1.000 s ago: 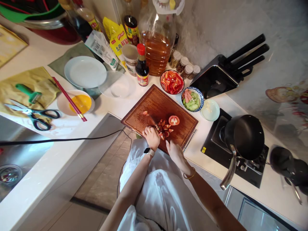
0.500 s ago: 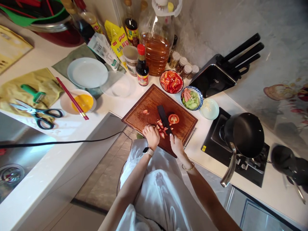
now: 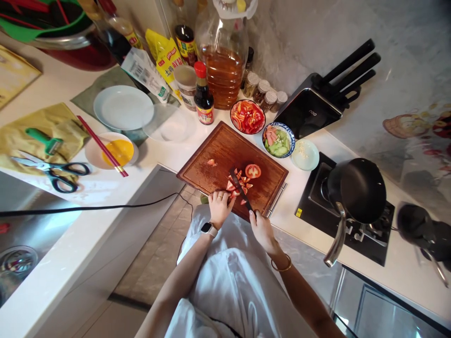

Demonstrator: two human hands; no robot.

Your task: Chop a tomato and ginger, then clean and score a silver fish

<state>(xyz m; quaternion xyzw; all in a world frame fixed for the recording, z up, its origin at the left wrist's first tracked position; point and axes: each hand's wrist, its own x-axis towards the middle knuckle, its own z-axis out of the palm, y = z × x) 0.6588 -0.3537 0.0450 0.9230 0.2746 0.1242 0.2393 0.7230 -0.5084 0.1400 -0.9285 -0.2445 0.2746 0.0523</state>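
On the wooden cutting board (image 3: 218,152) lie several cut tomato pieces (image 3: 237,183), a tomato half (image 3: 252,171) and one stray piece (image 3: 212,162). My left hand (image 3: 219,205) rests at the board's near edge, fingers curled against the tomato pieces. My right hand (image 3: 261,227) grips the handle of a dark knife (image 3: 239,187), whose blade lies across the cut pieces.
Behind the board stand bowls of red pepper (image 3: 247,117) and cucumber (image 3: 278,140), a small dish (image 3: 305,154), bottles and a knife block (image 3: 310,112). A black pan (image 3: 355,190) sits on the stove at right. Left: beaten egg bowl with chopsticks (image 3: 112,151), white plate (image 3: 123,107), scissors (image 3: 52,168).
The knife blade lay flat and broad over the tomato half a second ago; now it is edge-down among the pieces. My right hand has drawn back toward me.
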